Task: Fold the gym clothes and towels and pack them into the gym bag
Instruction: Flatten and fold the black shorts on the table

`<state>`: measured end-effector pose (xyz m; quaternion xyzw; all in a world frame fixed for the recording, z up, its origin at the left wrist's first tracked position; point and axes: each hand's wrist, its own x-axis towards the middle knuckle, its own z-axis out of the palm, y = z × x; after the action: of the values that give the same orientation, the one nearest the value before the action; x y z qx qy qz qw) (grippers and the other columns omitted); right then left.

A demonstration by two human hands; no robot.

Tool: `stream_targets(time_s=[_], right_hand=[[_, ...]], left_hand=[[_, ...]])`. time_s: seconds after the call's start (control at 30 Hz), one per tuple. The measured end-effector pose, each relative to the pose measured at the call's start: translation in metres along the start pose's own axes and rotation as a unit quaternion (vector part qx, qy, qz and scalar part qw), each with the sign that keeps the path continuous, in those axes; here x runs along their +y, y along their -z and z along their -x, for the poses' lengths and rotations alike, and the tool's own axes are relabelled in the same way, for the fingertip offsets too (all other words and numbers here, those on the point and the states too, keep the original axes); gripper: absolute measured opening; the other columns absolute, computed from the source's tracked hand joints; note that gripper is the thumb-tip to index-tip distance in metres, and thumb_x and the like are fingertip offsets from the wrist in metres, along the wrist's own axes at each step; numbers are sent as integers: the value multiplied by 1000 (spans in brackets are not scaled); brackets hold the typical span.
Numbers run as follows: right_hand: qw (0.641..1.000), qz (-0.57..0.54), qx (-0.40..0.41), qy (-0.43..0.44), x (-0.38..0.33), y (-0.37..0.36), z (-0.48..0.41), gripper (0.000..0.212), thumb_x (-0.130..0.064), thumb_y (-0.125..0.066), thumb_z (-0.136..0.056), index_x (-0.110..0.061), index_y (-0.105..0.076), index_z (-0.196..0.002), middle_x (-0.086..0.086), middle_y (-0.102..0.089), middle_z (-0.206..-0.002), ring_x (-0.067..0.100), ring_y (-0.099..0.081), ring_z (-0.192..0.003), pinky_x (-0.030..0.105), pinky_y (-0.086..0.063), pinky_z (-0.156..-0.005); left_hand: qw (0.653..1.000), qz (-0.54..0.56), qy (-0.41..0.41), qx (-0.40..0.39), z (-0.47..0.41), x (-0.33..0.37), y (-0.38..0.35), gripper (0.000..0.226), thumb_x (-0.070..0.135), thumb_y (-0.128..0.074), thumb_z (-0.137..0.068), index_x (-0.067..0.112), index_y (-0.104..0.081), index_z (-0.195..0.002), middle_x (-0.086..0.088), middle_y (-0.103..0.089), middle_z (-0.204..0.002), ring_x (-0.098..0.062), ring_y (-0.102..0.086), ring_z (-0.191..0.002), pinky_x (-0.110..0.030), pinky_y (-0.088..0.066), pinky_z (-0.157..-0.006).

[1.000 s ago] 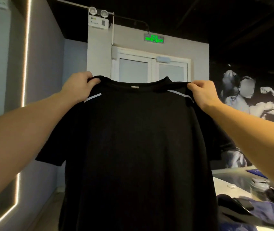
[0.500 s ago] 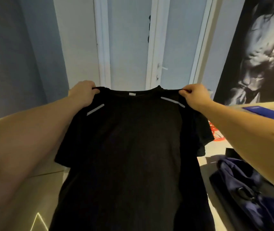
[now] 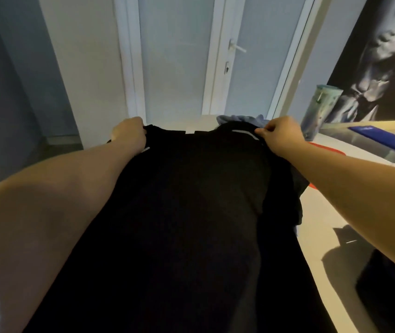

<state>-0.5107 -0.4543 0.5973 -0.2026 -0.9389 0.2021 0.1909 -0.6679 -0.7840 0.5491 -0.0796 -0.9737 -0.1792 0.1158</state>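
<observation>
A black T-shirt (image 3: 191, 212) with thin white shoulder stripes stretches from my chest out over the pale table (image 3: 321, 224). My left hand (image 3: 129, 134) grips its left shoulder and my right hand (image 3: 280, 133) pinches its right shoulder, both near the table's far edge. A crumpled blue garment (image 3: 239, 118) peeks out just beyond the collar. A dark bag-like shape (image 3: 388, 292) lies at the lower right, mostly cut off by the frame.
A patterned tall bottle (image 3: 321, 109) stands on the table at the far right, next to a blue flat item (image 3: 384, 140) and something red (image 3: 323, 147). A white double door (image 3: 215, 56) faces me behind the table. A dark poster covers the right wall.
Both hands have brought the shirt down from held up in the air to low over the table. My view has tilted downward with it.
</observation>
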Motion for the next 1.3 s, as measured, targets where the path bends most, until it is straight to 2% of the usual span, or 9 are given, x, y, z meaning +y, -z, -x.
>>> stream_targets(time_s=[0.17, 0.33, 0.57, 0.67, 0.77, 0.83, 0.9, 1.1, 1.3], right_hand=[[999, -23, 11, 37, -4, 5, 12, 28, -36, -59, -99, -12, -73, -104, 5, -67, -92, 20, -62, -84, 34, -48, -83], [990, -126, 4, 58, -20, 39, 44, 39, -47, -53, -99, -15, -74, -102, 2, -69, -98, 20, -63, -92, 31, -49, -83], [963, 90, -250, -41, -13, 55, 85, 48, -58, -70, -81, -24, -73, -114, 5, -62, -118, 29, -56, -112, 43, -45, -104], [970, 189, -150, 43, -22, 57, 93, 32, -42, -59, -96, -16, -73, -110, 10, -69, -103, 30, -63, -96, 40, -54, -88], [968, 222, -49, 103, -31, 36, 97, 60, -55, -62, -89, -29, -47, -141, 16, -44, -146, 40, -45, -130, 54, -40, -111], [953, 244, -136, 114, -28, 10, 100, 97, -71, -65, -81, -42, -13, -157, 8, 1, -166, 46, -4, -151, 62, -12, -121], [939, 258, -200, 107, -20, -13, 99, 104, -75, -64, -79, -48, -1, -157, 5, 19, -166, 50, 12, -150, 64, -5, -120], [936, 287, -181, 96, 9, -35, 51, 87, -70, -57, -86, -42, -15, -158, 10, -5, -166, 54, -7, -146, 65, -14, -120], [945, 283, -161, 40, 50, -40, 6, 88, -69, -59, -81, -43, -21, -156, 7, -14, -164, 51, -11, -146, 64, -22, -118]], left_hand=[[999, 40, 7, 31, 20, -7, -13, 20, 14, -46, -101, 9, -61, -114, -14, -63, -108, -35, -60, -96, -40, -46, -76], [967, 241, -16, 86, 51, -15, 29, 19, 20, -40, -100, 8, -55, -100, -3, -57, -87, -23, -53, -81, -35, -43, -66], [965, 193, -137, -114, 109, -45, 59, 27, 12, -46, -93, 2, -56, -69, -15, -55, -74, -29, -50, -73, -36, -38, -69], [964, 99, -145, -199, 127, -56, 64, 29, 32, -46, -81, 19, -50, -56, 0, -52, -63, -24, -51, -68, -39, -39, -69], [967, 93, -153, -181, 134, -50, 57, 27, 34, -51, -96, 24, -65, -75, 5, -64, -85, -16, -58, -86, -37, -45, -81], [962, 104, -163, -194, 136, -35, 47, 24, 45, -54, -99, 26, -68, -100, 8, -63, -104, -13, -57, -99, -37, -46, -93], [946, 89, -183, -253, 135, -16, 35, 31, 53, -57, -96, 29, -67, -112, 11, -61, -114, -10, -56, -105, -36, -46, -99], [930, -7, -267, -252, 117, 29, -8, 58, 62, -55, -89, 30, -59, -137, 2, -49, -143, -21, -43, -129, -42, -38, -110], [929, -70, -291, -219, 108, 52, -19, 49, 57, -54, -94, 33, -58, -137, 3, -46, -147, -23, -40, -130, -44, -32, -109]])
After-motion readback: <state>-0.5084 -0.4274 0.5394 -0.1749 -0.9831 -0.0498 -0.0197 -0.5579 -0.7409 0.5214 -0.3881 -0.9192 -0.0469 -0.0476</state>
